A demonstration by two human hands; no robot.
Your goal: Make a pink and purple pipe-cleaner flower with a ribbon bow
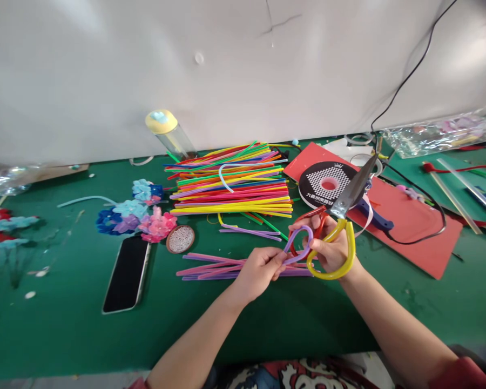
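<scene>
My left hand [261, 273] is closed, with thumb and fingers pinching a purple pipe cleaner [310, 237] bent into a loop. Close beside it, my right hand [328, 246] grips scissors with yellow handles [351, 254], their blades pointing up and away from me. A red looped piece [319, 224] shows among the right fingers; I cannot tell whether it belongs to the scissors or is a separate item. Under both hands lie loose pink and purple pipe cleaners [210, 268]. Beyond them is a big pile of multicoloured pipe cleaners [230, 186].
On the green table [65, 346], a phone [126, 274] lies left, near fuzzy flowers [135, 213] and a round dish of white beads [180, 239]. A clear yellow-lidded container [172, 135] stands at the back. Right are a black ribbon reel [314, 181], red sheets [425, 232] and a corded blue-handled tool [375, 215].
</scene>
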